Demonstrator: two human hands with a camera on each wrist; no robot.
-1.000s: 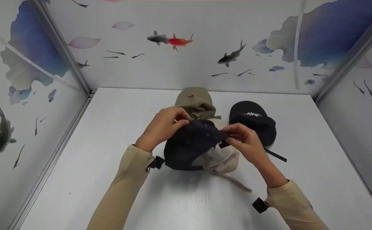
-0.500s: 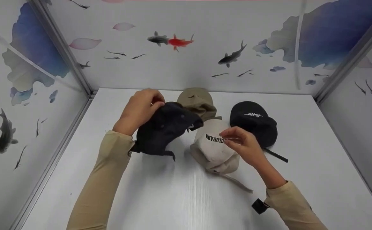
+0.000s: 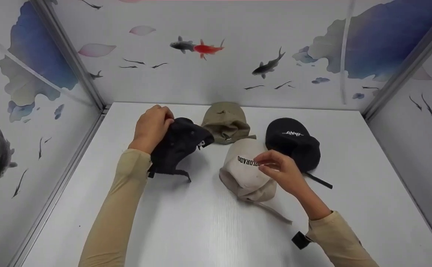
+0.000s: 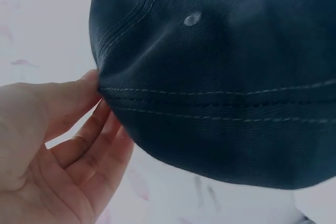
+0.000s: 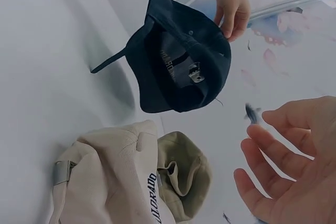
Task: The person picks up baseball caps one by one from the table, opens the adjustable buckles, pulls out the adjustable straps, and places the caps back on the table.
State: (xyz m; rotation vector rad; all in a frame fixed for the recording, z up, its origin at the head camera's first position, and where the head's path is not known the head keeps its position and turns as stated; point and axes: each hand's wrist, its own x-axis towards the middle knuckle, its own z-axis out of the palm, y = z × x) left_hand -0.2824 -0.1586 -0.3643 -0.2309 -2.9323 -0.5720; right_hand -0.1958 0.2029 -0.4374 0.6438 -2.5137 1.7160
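Observation:
My left hand [image 3: 151, 128] pinches a dark navy baseball cap [image 3: 173, 148] by its crown, between thumb and fingers in the left wrist view. The cap hangs tilted at the left, and its open underside and dangling strap show in the right wrist view. My right hand [image 3: 284, 172] holds nothing; its fingers are relaxed and slightly bent. It hovers over the right side of a cream cap [image 3: 247, 178] with COLORADO lettering. Whether it touches that cap is hard to tell in the head view, but the right wrist view shows the two apart.
An olive cap [image 3: 225, 120] lies at the back of the white table [image 3: 201, 230]. To its right is a black cap [image 3: 293, 142] with white lettering, its strap trailing toward the front. Printed panels wall the table at the back and sides.
The navy cap has moved left in my left hand, away from above the cream cap, uncovering its lettering. My right hand has let go of the navy cap and stayed near the same spot.

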